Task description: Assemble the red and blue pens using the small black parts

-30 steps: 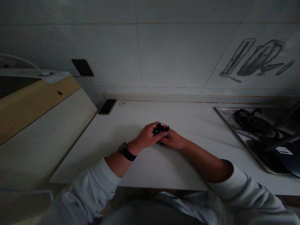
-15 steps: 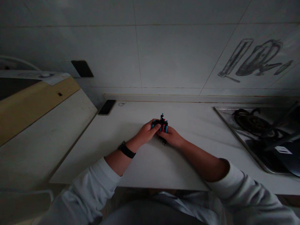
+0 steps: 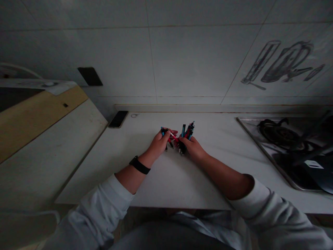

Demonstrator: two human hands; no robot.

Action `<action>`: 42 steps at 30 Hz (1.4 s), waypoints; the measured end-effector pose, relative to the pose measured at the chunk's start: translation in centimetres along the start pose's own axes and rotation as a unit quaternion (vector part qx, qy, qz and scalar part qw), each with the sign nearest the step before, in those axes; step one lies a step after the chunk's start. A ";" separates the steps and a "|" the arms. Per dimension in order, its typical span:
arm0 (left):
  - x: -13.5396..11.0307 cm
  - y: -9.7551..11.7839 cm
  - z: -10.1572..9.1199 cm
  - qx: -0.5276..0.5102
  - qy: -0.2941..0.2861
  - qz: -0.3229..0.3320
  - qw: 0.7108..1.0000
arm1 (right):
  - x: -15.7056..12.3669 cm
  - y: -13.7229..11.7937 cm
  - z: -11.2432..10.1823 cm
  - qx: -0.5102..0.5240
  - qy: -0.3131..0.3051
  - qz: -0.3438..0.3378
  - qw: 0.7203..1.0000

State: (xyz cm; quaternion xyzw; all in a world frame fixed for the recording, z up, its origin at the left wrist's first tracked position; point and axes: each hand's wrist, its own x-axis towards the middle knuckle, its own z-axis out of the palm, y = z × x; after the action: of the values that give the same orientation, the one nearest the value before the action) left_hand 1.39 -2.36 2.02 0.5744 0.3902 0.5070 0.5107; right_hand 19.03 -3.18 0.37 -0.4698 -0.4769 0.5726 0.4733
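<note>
Several slim pens [image 3: 188,131] in black, blue and red stand bundled in my right hand [image 3: 194,147], its fingers wrapped round them. My left hand [image 3: 157,143] grips a smaller group of pens [image 3: 170,140], some red and some blue, tilted at different angles. A red pen slants across the narrow gap between the two hands; which hand bears it is hard to tell. Both hands are just above the white countertop [image 3: 161,180]. A black watch [image 3: 139,165] is on my left wrist.
A phone [image 3: 118,119] lies at the back left of the counter, beside a small ring-like loop [image 3: 134,115]. On the right sits a gas stove [image 3: 270,152] with a metal rim. A pale box-like panel [image 3: 52,139] borders the left side.
My hands have moved apart. The pens, held together in one cluster before, are now split into two groups, the larger in my right hand.
</note>
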 end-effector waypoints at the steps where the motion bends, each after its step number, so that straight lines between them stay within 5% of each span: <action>1: 0.0 0.2 0.1 -0.010 0.008 -0.003 1.000 | 0.0 -0.1 0.1 0.026 0.010 0.006 1.000; 6: 0.5 0.8 -0.1 -0.096 0.074 -0.014 0.993 | 0.2 -1.1 0.0 0.114 0.069 0.017 0.991; 9: 0.8 1.0 -0.7 -0.120 0.110 -0.031 0.986 | 0.3 -1.5 -0.7 0.084 0.053 0.013 0.995; 13: 0.8 0.8 -1.0 -0.129 0.082 -0.109 0.982 | 0.1 -1.5 -1.6 -0.093 -0.033 0.019 0.995; 20: 0.3 0.8 -0.5 -0.163 0.034 -0.228 0.959 | -1.1 -2.9 -1.6 -0.396 -0.060 -0.017 0.916; 30: 0.5 -0.2 -0.9 -0.195 0.001 -0.219 0.956 | -1.4 -3.9 -1.4 -0.577 -0.047 -0.025 0.815; 35: 0.5 -0.8 -0.8 -0.133 0.007 -0.186 0.974 | -1.9 -4.1 -1.4 -0.640 -0.058 -0.050 0.765; 42: 0.8 -1.3 -1.1 0.023 -0.006 -0.093 0.995 | -2.5 -4.4 -1.2 -0.681 -0.062 -0.021 0.730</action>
State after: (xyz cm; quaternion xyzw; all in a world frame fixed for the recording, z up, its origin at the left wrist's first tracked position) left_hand 0.57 -1.16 0.89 0.5502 0.4509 0.4445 0.5444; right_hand 20.87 -5.10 4.80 -0.6191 -0.7772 0.1125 0.0079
